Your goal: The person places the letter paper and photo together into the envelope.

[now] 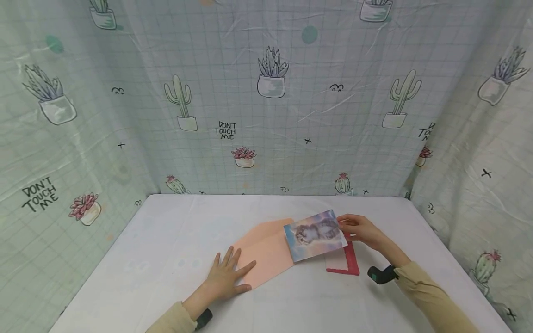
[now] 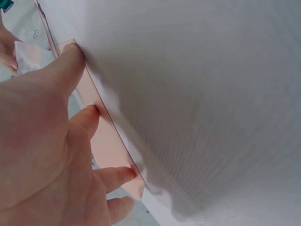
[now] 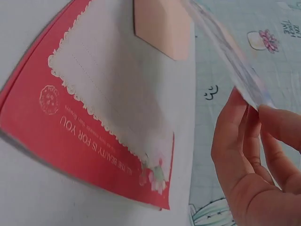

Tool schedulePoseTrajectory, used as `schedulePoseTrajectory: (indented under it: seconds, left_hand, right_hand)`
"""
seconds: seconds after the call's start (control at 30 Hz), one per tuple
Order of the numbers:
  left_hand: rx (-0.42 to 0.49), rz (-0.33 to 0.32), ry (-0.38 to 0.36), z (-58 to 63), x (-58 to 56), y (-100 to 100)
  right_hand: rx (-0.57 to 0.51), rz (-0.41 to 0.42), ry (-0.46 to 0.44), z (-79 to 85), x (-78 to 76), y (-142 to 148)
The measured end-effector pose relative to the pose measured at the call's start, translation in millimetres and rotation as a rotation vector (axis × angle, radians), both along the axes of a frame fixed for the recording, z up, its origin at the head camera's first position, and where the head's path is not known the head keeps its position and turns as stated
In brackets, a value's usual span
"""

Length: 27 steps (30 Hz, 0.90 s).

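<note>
A peach envelope (image 1: 266,252) lies slanted on the white table, its pointed flap at the far side. My left hand (image 1: 224,280) rests on its near left corner with fingers spread; in the left wrist view the fingertips (image 2: 124,175) touch along the envelope's edge. Between thumb and fingers, my right hand (image 1: 361,230) pinches the right end of a postcard (image 1: 315,235) printed with a furry grey animal on blue and pink. The postcard overlaps the envelope's right end in the head view. In the right wrist view it is tilted, seen nearly edge-on, raised above the table.
Beneath the right hand lies a red-bordered card (image 3: 89,103) with a lacy white panel and printed lettering, partly hidden by the postcard in the head view. The white table (image 1: 166,236) ends at a cactus-printed cloth (image 1: 275,120) behind and at both sides.
</note>
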<state>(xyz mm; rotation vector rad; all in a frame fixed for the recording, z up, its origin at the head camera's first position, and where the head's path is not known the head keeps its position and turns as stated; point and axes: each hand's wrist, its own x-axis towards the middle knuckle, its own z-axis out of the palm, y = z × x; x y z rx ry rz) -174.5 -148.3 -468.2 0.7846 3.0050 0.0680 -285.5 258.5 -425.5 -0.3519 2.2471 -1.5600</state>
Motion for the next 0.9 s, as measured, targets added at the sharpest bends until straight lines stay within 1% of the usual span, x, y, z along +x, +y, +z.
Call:
schedulePoseTrajectory:
  seconds: [0.13, 0.37, 0.43, 0.63, 0.73, 0.9]
  left_hand:
    - [0.001, -0.002, -0.004, 0.0, -0.6, 1]
    - [0.000, 0.001, -0.009, 0.9, -0.9, 1]
    - [0.000, 0.003, -0.010, 1.2, -0.6, 1]
    - [0.010, 0.004, -0.030, 1.3, 0.4, 1]
    - [0.005, 0.007, -0.032, 1.0, 0.2, 1]
    - [-0.012, 0.009, -0.020, 0.3, -1.5, 1]
  right_hand:
    - [-0.004, -0.037, 0.013, -7.2, -8.4, -11]
    - [0.020, -0.075, 0.096, -16.9, -21.8, -29]
    - [0.014, -0.092, 0.103, -18.5, -24.9, -35]
    - [0.022, -0.122, 0.124, -20.6, -30.3, -51]
    - [0.046, -0.138, 0.155, -20.0, -33.0, -57]
    - [0.068, -0.193, 0.203, -18.2, -42.3, -62]
